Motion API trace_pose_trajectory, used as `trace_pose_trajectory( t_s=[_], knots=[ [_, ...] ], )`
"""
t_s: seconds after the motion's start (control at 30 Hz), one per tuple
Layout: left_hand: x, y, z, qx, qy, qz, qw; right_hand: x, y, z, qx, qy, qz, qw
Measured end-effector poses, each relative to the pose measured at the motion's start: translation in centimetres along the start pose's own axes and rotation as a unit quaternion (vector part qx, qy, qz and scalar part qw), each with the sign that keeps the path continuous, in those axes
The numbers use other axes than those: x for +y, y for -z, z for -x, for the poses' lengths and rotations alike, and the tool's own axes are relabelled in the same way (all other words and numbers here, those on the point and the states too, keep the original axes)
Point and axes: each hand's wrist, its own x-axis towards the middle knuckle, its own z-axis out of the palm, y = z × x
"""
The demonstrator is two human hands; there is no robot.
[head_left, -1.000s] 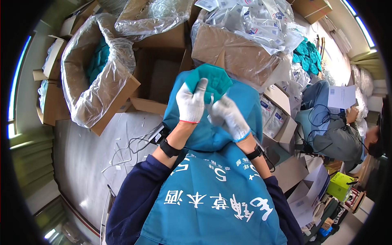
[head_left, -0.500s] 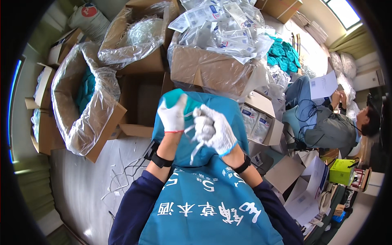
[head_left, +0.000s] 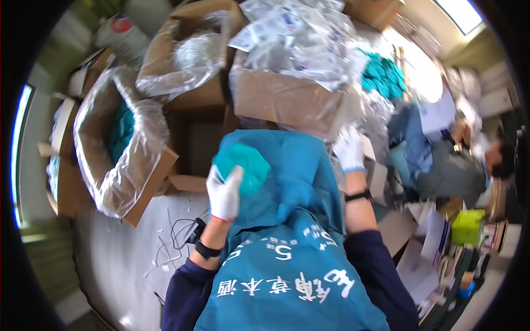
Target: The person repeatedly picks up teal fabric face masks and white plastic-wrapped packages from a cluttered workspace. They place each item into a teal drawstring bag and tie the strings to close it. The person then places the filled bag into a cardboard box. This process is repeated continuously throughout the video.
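Observation:
My left hand (head_left: pixel 223 193), in a white knit glove, grips a rounded green piece (head_left: pixel 243 168) that looks soft and cup-shaped; its exact kind is unclear. It is held above the blue apron (head_left: pixel 292 182) over my lap. My right hand (head_left: pixel 349 150), gloved the same way, reaches out to the right, at the open small carton (head_left: pixel 377 177) beside my knee. Its fingers are smeared by motion, and I cannot make out anything in them. The hand and the blur hide most of the carton's inside.
Ahead stands a big carton (head_left: pixel 287 99) heaped with clear printed packets (head_left: pixel 309 47). Film-lined cartons (head_left: pixel 91 149) stand to the left, one holding green pieces (head_left: pixel 121 132). More green pieces (head_left: pixel 383 77) are heaped at far right. A seated person (head_left: pixel 450 165) works at the right.
My hands have parted. The right one has let go of the white strands by the green piece and moved right to the small carton; the left keeps the green piece, now more fully visible.

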Motion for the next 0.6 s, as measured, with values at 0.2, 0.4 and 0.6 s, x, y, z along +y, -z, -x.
trace_pose_trajectory(
  t_s=[0.2, 0.4, 0.6],
  knots=[
    [5.9, 12.2, -7.3, 0.207, -0.017, -0.032, 0.978, 3.8, 4.4, 9.8, 0.225, 0.301, 0.671, 0.639],
    [10.2, 30.0, -15.9, 0.224, -0.06, 0.348, 0.908, 6.8, 4.1, 10.2, 0.22, 0.238, 0.653, 0.684],
    [3.1, 13.7, -11.8, -0.007, 0.03, -0.093, 0.995, 12.6, -0.9, 5.1, 0.085, 0.006, 0.643, 0.761]
  ],
)
